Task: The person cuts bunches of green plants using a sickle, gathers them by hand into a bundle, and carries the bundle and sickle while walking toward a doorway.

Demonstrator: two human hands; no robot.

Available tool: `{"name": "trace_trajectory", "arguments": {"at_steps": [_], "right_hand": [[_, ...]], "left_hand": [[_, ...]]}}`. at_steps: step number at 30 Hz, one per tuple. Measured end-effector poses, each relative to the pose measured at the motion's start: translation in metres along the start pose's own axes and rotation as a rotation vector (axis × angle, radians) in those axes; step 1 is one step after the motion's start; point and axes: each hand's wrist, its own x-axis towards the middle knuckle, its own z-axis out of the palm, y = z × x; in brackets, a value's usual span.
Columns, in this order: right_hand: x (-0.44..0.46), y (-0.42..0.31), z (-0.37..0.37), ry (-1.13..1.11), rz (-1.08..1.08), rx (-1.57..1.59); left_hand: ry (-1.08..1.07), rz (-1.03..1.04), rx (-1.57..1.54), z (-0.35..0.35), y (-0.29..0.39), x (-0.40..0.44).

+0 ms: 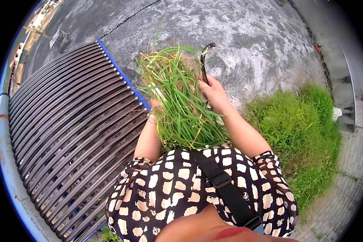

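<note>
A big loose bundle of pulled grass (177, 92), green with dry straw-coloured roots, is held up in front of my chest. My left hand (155, 105) supports it from the left side, its fingers mostly hidden by the blades. On the other side, my right hand (215, 94) is closed around a dark, curved, sickle-like tool (203, 60) and presses against the bundle. The tool's hooked end points up and to the right; its lower part is hidden by hand and grass.
A solar water heater's rack of dark tubes (76, 125) with a blue edge fills the left side. Growing grass (298, 137) stands at the right, beside grey paving (351, 161). Ahead lies a stained concrete surface (258, 40), with a low wall along the far right.
</note>
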Motion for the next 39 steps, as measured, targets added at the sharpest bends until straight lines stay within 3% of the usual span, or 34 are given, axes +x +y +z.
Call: {"name": "trace_trajectory", "arguments": {"at_steps": [3,6,8,11,12,14,17,23,27,30,36,39], "right_hand": [[0.093,-0.029,-0.013,-0.072,-0.014,0.188],[0.164,-0.074,-0.03,0.109,-0.055,0.162],[0.202,-0.102,-0.039,0.16,-0.102,0.113],[0.257,-0.137,-0.046,0.021,-0.23,0.326],[0.276,-0.148,-0.043,0.034,-0.271,0.393],[0.308,-0.194,-0.013,0.063,-0.349,0.523],[0.37,-0.233,0.002,-0.275,-0.358,0.637],[0.517,-0.293,0.016,-0.617,-0.458,0.16],[0.595,-0.327,0.039,-0.695,-0.511,0.133],[0.65,-0.35,0.05,-0.703,-0.538,0.099],[0.769,-0.379,0.067,-0.636,-0.557,0.058],[0.83,-0.395,0.078,-0.617,-0.543,-0.036]], "left_hand": [[-0.037,-0.026,0.227,-0.016,0.069,0.042],[-0.104,-0.039,0.575,-0.01,0.14,0.073],[-0.184,0.021,0.886,0.004,0.18,0.106],[-0.193,0.152,1.215,0.015,0.211,0.16],[-0.265,0.261,1.478,0.01,0.22,0.179],[-0.181,0.169,1.436,0.008,0.235,0.212],[-0.185,0.191,1.615,-0.014,0.248,0.263],[-0.041,0.195,1.554,-0.027,0.306,0.362],[0.008,0.146,1.704,-0.033,0.352,0.416],[0.089,0.108,1.599,-0.052,0.377,0.456],[0.053,0.18,1.544,-0.119,0.434,0.549],[0.058,0.072,1.453,-0.147,0.477,0.598]]}}
